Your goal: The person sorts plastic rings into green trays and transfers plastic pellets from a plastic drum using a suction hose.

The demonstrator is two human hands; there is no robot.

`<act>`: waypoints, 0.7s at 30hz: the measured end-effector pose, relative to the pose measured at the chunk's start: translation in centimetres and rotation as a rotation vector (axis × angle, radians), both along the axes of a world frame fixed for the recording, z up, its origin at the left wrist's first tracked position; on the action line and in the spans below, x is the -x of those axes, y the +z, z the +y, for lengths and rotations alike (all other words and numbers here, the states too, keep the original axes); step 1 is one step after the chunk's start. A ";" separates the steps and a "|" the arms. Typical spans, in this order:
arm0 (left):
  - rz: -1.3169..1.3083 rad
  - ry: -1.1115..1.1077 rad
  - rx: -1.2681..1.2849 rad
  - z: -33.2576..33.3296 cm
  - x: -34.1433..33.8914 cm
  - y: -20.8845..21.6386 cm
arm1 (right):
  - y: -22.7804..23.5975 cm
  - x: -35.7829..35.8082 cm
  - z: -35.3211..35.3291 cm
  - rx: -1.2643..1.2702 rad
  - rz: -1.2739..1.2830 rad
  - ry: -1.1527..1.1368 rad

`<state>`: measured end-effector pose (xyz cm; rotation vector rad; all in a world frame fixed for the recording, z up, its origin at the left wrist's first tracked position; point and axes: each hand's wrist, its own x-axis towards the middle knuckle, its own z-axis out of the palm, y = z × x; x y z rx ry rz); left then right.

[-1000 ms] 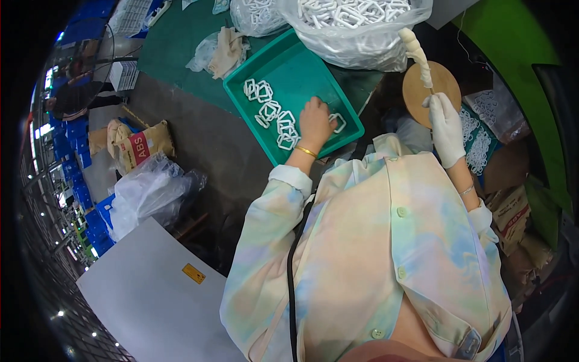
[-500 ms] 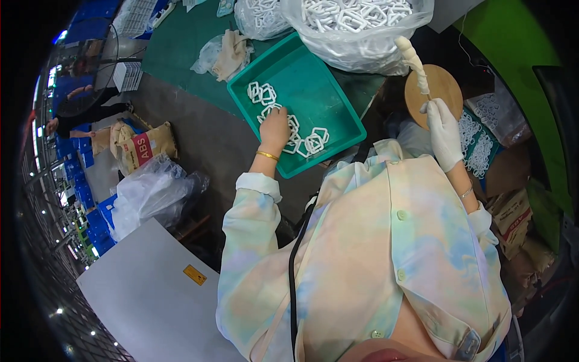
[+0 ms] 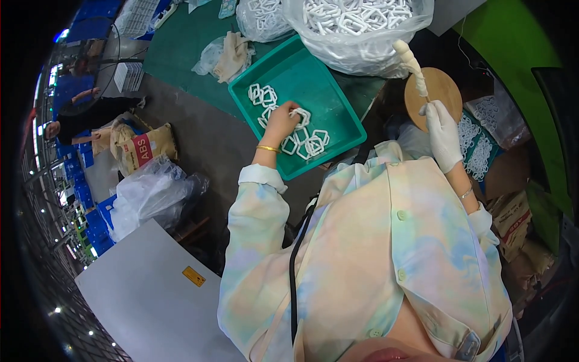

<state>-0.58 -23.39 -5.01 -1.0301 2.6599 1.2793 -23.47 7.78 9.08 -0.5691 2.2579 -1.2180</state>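
Observation:
In a green tray [image 3: 322,84], my bare left hand [image 3: 281,125] pinches a white plastic chain link [image 3: 302,119], fingers closed at its edge. Several more white links [image 3: 313,145] lie along the tray's near left side, some overlapping; part of one is hidden by my hand. My gloved right hand [image 3: 443,136], off to the right of the tray, is wrapped around the lower end of a thin stick [image 3: 416,69]. Cream-coloured wrapping covers the stick's upper part, which points up and slightly left.
A clear bag [image 3: 356,57] heaped with white links stands beyond the tray, with a smaller bag [image 3: 263,21] to its left. A crumpled cloth [image 3: 232,57] lies on the green table. Behind the stick is a round wooden board [image 3: 413,99]. Another person [image 3: 90,127] is at far left.
My left hand has shifted slightly right within the tray and now has a link lifted at its fingertips. My right hand and the stick stay nearly still.

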 end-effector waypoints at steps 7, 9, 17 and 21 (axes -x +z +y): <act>-0.185 -0.417 0.258 5.6 1.8 0.6 | -0.6 -0.1 -0.3 0.071 0.042 -0.001; -0.161 -0.434 0.479 6.8 2.0 -0.2 | -0.5 -0.1 -0.3 0.067 0.058 0.008; -0.099 -0.429 0.490 5.1 2.6 -0.2 | -0.4 0.0 0.2 0.020 0.063 0.006; 0.009 -0.127 0.322 3.4 3.2 1.1 | -0.5 -0.1 0.1 0.038 0.065 0.021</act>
